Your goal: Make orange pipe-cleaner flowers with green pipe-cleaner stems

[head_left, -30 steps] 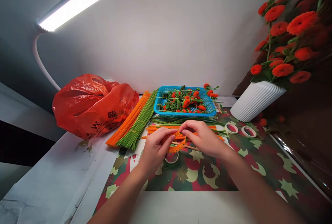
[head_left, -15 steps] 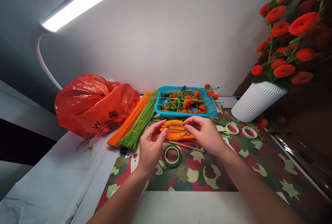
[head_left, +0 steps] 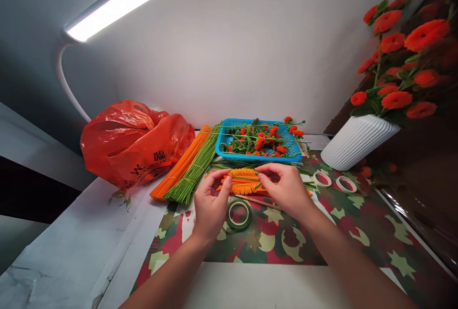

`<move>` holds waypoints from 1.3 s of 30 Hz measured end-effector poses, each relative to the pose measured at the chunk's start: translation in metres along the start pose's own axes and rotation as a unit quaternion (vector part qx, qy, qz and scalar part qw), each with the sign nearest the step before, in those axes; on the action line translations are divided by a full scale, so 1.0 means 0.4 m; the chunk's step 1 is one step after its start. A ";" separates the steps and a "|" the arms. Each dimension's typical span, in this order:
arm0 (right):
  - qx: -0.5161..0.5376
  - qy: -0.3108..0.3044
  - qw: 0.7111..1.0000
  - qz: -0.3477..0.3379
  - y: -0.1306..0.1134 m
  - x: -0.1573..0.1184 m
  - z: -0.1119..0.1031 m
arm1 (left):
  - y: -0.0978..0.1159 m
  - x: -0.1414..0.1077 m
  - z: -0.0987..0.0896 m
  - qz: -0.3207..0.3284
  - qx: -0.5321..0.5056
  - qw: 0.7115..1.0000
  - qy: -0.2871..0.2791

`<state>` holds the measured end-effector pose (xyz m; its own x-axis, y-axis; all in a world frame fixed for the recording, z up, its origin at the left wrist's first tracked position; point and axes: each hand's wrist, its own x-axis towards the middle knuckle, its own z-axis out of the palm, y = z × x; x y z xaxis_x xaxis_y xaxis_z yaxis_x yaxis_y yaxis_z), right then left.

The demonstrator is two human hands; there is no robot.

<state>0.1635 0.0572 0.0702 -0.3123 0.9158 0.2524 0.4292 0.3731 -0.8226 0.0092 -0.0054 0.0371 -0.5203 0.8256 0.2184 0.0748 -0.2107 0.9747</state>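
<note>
Between my two hands is a looped orange chenille piece (head_left: 243, 172), its coils running from one hand to the other. My left hand (head_left: 212, 200) pinches its left end between thumb and fingers. My right hand (head_left: 284, 186) has thumb and fingertips together at the right end, where a bit of green stem shows. A second coiled orange strip (head_left: 244, 189) and straight orange stems lie just below and behind. Nearer to me, a roll of green tape (head_left: 239, 214) rests on the patterned mat (head_left: 257, 249), beside a thin wooden stick (head_left: 255, 200).
Behind the hands stands a blue basket (head_left: 257, 158) of orange flowers. Orange stems (head_left: 182, 163) and green stems (head_left: 195, 170) lie left, beside a red bag (head_left: 132, 142). Tape rolls (head_left: 322, 179) and a white vase (head_left: 359, 142) are right. A lamp (head_left: 132, 1) hangs above.
The whole view has shifted slightly to the right in the frame. Both hands keep their grip, and the fingers have moved only a little around the orange coils.
</note>
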 end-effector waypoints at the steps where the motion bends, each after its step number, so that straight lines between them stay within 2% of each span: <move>1: -0.003 -0.001 1.000 -0.003 -0.001 0.000 -0.001 | -0.002 0.000 0.000 0.001 0.000 1.000 0.000; 4: -0.027 -0.001 0.999 -0.040 -0.004 0.003 -0.007 | -0.007 0.000 -0.001 0.001 0.001 1.000 -0.014; 8: -0.081 0.003 0.989 -0.126 -0.002 0.005 -0.016 | -0.015 0.002 -0.005 -0.006 0.016 0.999 -0.043; 12: -0.140 -0.012 0.976 -0.165 0.004 0.004 -0.016 | -0.019 0.005 -0.009 0.028 0.066 0.997 -0.041; 17: -0.206 -0.014 0.962 -0.180 0.008 0.001 -0.011 | -0.022 0.007 -0.009 0.069 0.108 0.990 -0.053; 20: -0.221 0.001 0.958 -0.182 0.006 -0.001 -0.007 | -0.024 0.004 -0.008 0.065 0.112 0.990 -0.053; 27: -0.193 0.026 0.972 -0.128 0.005 -0.002 0.004 | -0.021 0.001 -0.005 0.044 0.085 0.994 -0.048; 39: -0.168 0.027 0.976 -0.135 0.006 0.001 -0.002 | -0.016 0.007 -0.005 0.068 0.112 0.986 -0.099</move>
<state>0.1650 0.0587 0.0687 -0.4113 0.7801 0.4715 0.5940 0.6217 -0.5105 0.0057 -0.0028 0.0312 -0.3179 0.8886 0.3306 0.3294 -0.2234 0.9174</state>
